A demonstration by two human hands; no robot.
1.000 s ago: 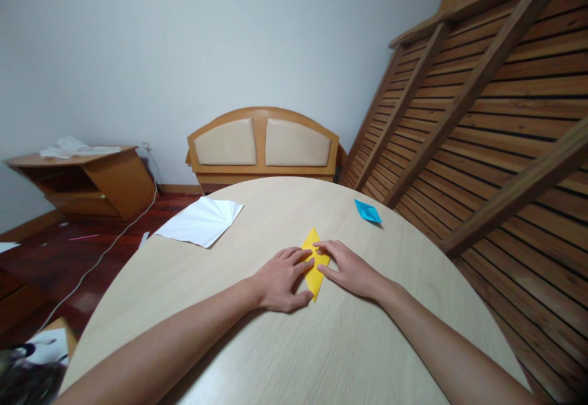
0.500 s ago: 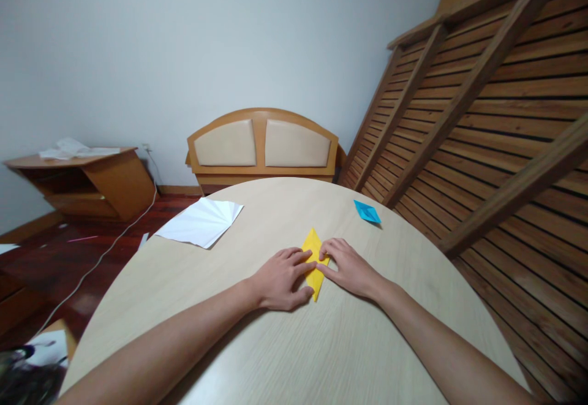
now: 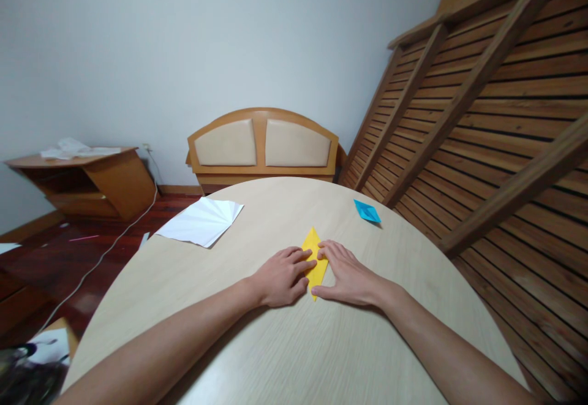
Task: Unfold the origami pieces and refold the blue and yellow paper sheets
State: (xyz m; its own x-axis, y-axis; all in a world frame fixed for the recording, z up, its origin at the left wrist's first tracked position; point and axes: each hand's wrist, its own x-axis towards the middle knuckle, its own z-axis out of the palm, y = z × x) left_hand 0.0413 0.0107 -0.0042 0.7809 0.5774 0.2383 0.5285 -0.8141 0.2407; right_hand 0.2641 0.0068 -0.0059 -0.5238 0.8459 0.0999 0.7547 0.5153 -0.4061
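A folded yellow paper [image 3: 314,270] in a diamond shape lies flat on the pale wooden table [image 3: 294,350], one point away from me and one toward me. From the left, my left hand [image 3: 285,276] rests with its fingers stretched onto the paper's left half. Opposite it, my right hand [image 3: 346,273] touches the right edge with its fingertips, its thumb apart at the near point. Both hands are open and cover parts of the paper's sides. Farther off to the right lies a small folded blue paper [image 3: 367,211].
A creased white sheet [image 3: 201,221] lies at the table's left edge. Past the table stand a padded headboard [image 3: 263,141] and, to the left, a low cabinet [image 3: 110,184] with papers on it. A slatted wooden frame [image 3: 496,123] leans along the right.
My right thumb has moved from the paper's middle down to its near point, spreading away from the fingers. My left thumb has drawn back from near that point toward its fingers.
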